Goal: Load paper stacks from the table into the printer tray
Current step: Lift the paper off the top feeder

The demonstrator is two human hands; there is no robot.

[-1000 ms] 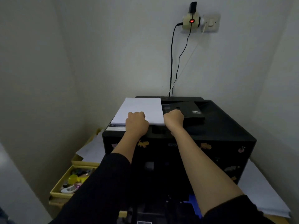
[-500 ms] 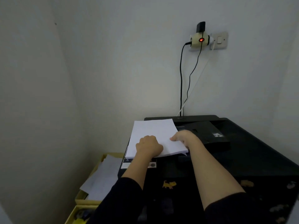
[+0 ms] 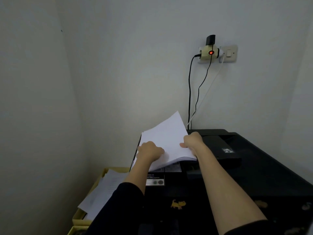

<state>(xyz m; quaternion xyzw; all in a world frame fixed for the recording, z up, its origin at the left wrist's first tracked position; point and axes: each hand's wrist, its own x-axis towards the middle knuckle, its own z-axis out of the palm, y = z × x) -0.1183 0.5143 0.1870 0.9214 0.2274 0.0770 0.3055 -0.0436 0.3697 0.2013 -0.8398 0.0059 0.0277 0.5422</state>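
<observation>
A white paper stack (image 3: 166,139) tilts over the top left of the black printer (image 3: 254,175); its far corner is raised, its near edge sags; left hand (image 3: 149,150) and right hand (image 3: 192,139) grip it.

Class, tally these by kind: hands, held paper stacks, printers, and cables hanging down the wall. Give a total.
Hands: 2 (left hand, right hand)
Held stacks: 1 (paper stack)
Printers: 1 (printer)
Cables: 3 (thick black cable, thin black cable, white cable)
Total: 7
</observation>
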